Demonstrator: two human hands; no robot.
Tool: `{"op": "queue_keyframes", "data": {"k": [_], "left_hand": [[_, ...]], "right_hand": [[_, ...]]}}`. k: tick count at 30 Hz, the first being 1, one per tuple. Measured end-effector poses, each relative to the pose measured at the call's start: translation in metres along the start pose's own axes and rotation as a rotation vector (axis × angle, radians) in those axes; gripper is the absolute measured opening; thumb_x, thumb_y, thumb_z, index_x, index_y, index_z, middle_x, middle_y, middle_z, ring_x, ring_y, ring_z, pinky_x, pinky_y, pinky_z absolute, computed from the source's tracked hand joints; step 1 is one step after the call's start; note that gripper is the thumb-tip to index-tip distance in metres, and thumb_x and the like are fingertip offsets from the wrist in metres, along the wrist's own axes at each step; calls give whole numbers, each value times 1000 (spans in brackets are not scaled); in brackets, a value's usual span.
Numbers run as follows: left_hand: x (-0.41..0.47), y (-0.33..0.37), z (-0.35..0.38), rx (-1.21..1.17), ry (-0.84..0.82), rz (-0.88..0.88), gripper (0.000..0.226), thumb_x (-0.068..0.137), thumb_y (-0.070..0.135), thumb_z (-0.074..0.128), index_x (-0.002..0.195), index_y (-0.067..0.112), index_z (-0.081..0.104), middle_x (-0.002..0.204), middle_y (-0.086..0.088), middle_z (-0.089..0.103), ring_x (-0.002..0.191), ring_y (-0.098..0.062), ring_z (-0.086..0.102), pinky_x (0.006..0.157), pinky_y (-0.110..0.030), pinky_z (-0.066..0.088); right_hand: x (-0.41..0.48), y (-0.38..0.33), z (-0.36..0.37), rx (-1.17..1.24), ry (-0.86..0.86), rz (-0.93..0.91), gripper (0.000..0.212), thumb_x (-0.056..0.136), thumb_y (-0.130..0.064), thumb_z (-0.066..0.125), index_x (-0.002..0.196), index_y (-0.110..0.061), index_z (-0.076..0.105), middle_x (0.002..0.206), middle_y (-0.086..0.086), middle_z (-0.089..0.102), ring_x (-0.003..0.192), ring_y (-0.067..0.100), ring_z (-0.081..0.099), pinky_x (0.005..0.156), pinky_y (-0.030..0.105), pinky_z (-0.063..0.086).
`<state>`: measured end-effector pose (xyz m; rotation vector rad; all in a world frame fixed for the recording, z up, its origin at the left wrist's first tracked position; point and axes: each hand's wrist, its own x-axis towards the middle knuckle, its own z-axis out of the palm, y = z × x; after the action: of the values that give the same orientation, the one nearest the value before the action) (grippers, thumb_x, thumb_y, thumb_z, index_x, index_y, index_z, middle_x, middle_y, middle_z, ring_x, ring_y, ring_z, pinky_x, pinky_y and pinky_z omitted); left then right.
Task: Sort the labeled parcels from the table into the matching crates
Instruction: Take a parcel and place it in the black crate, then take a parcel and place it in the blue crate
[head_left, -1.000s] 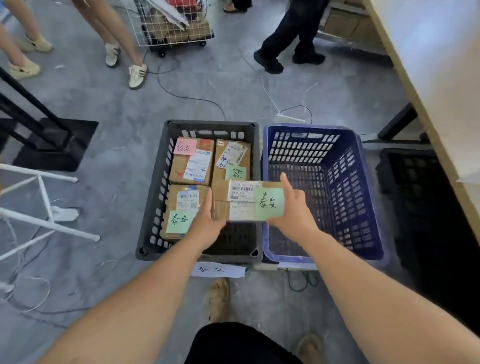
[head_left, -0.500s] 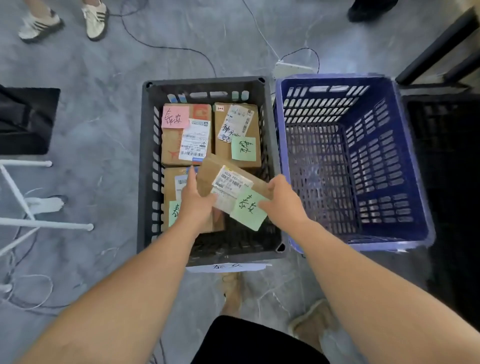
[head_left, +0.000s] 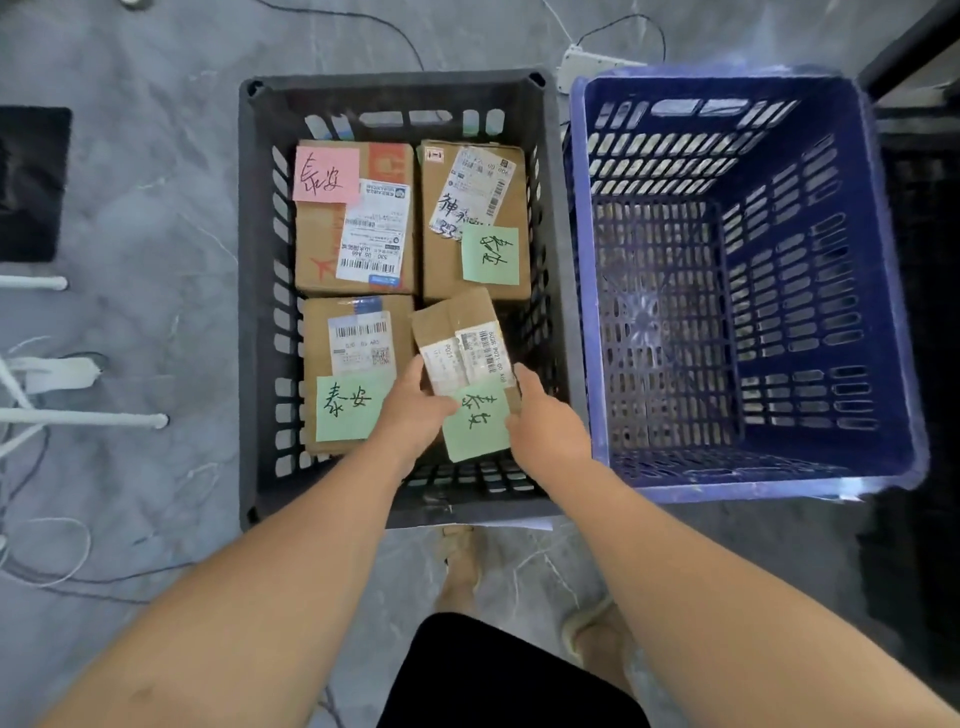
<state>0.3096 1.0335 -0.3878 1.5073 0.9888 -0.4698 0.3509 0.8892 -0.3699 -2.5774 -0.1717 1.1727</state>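
– Judging by its small size and plain cardboard, the small parcel (head_left: 457, 338) is expected to be light and stiff. Where is it held?
– It is gripped at its near end between the left hand (head_left: 415, 410) and the right hand (head_left: 545, 423), with thumbs laid on top. It is inside the grey crate (head_left: 254, 312), at the near right, just beside the other parcels (head_left: 358, 234).
– Can it be dropped easily?
– Probably not. But the green note (head_left: 477, 423) is only stuck on, so the side edges are better taken.
– What is not seen?
– The fingers under the box are hidden. Whether the crate bottom is touched cannot be told. The printed labels are too blurred to be read.
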Motion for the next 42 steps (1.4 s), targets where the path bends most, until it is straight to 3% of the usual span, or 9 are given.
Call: {"op": "queue_keyframes", "data": {"k": [4, 7, 9, 19, 26, 30, 32, 39, 42], "left_hand": [[3, -9, 9, 55, -27, -1, 85, 84, -12, 55, 147, 40, 29, 113, 15, 58, 108, -14, 59, 89, -36, 52], [11, -14, 19, 80, -37, 28, 88, 85, -12, 53, 147, 44, 26, 121, 13, 58, 102, -6, 60, 72, -24, 49], [17, -17, 26, 106, -21, 46, 85, 86, -12, 51, 148, 41, 27, 132, 5, 57, 109, -13, 60, 79, -33, 55], [61, -36, 44, 352, 50, 67, 80, 89, 0, 47, 151, 42, 19, 132, -1, 59, 97, -17, 60, 78, -26, 46], [84, -51, 49, 328, -31, -11, 72, 93, -4, 42, 154, 26, 17, 144, -6, 47, 115, -20, 53, 83, -14, 38], [79, -46, 47, 349, -81, -46, 70, 93, -5, 41, 154, 20, 18, 151, -7, 37, 130, -22, 43, 98, -22, 36], [70, -39, 43, 388, -72, -3, 68, 92, -4, 43, 153, 18, 22, 151, -8, 36, 131, -23, 42, 102, -24, 35], [12, 14, 20, 430, 67, 239, 38, 96, 9, 48, 133, 14, 51, 114, 1, 57, 101, -18, 55, 70, -17, 44], [-22, 34, 6, 623, 141, 342, 47, 96, 22, 50, 142, 16, 43, 134, -2, 51, 123, -24, 48, 92, -33, 42]], "right_hand": [[8, -3, 8, -160, -9, 87, 82, 91, -4, 44, 151, -17, -10, 69, 4, 48, 56, 18, 46, 43, 29, 32], [19, -3, 20, -106, -22, 138, 82, 92, -9, 46, 150, -9, -13, 107, 17, 61, 87, 29, 61, 64, 35, 47], [23, -2, 24, 20, -37, 160, 75, 93, -10, 43, 150, -8, -7, 127, 26, 51, 108, 38, 56, 83, 43, 47], [78, 2, 50, 68, -179, 376, 93, 94, -17, 50, 148, -19, -25, 152, 18, 18, 131, 31, 37, 104, 45, 36], [98, 6, 72, -49, -156, 172, 57, 95, -14, 43, 146, -6, 19, 145, 22, 29, 129, 37, 36, 102, 42, 34], [99, 3, 73, -181, -145, 160, 50, 103, -34, 25, 149, -16, 20, 136, 16, 46, 118, 32, 49, 98, 37, 41], [90, -3, 62, -213, -126, 101, 46, 102, -28, 33, 145, -12, 29, 135, 17, 45, 117, 32, 50, 98, 37, 42], [30, -32, -10, -162, 96, -65, 31, 92, -10, 48, 123, -5, 47, 123, 15, 44, 111, 32, 48, 84, 40, 46], [-1, -35, -41, -246, 235, -151, 23, 91, -9, 45, 114, -7, 48, 118, 12, 45, 112, 29, 42, 72, 36, 40]]}}
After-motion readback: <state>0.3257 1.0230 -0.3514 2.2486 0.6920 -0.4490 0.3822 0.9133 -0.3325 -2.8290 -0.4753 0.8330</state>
